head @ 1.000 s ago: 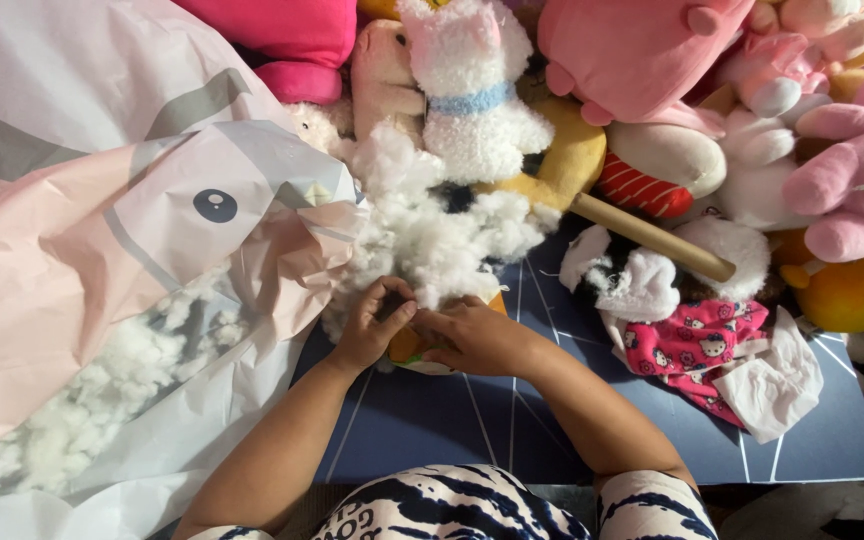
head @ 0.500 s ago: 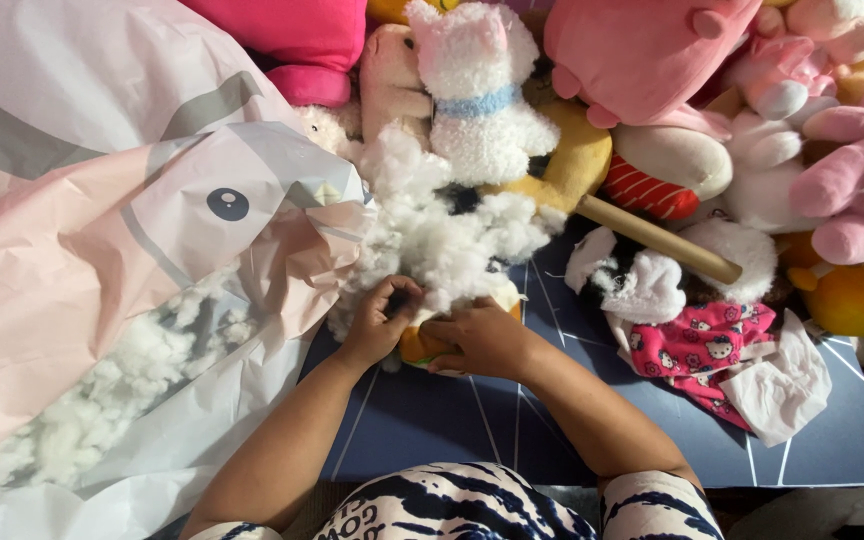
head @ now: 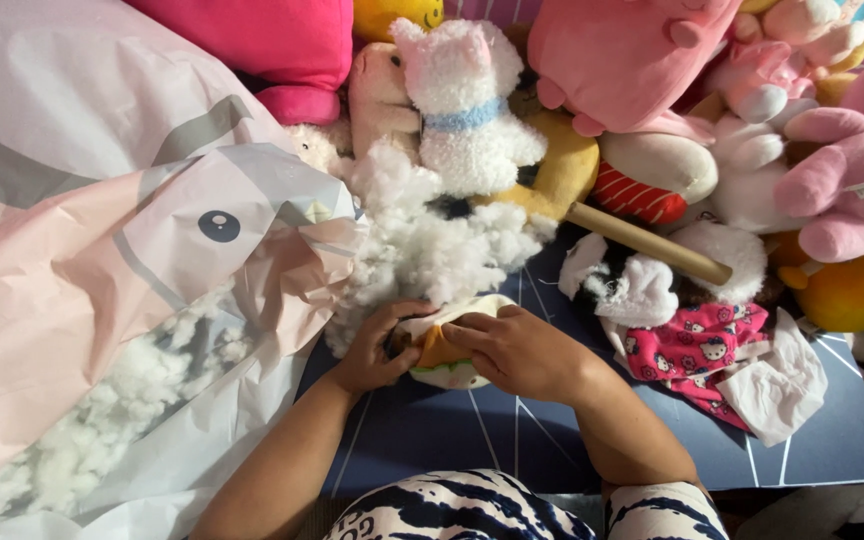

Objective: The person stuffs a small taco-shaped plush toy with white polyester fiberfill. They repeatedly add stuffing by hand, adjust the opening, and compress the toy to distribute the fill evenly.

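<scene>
Both forearms reach forward over dark blue mat. Left hand curled, fingers closed around left end of small plush shell, cream and orange. Right hand lies palm down over its right side, fingers bent, gripping. Shell sits on mat just below loose white stuffing pile. Big pink-white plastic bag at left, holding more white stuffing.

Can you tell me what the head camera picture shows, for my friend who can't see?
Both hands, left hand and right hand, hold a small plush toy beside white stuffing. Stuffed animals pile behind.
</scene>
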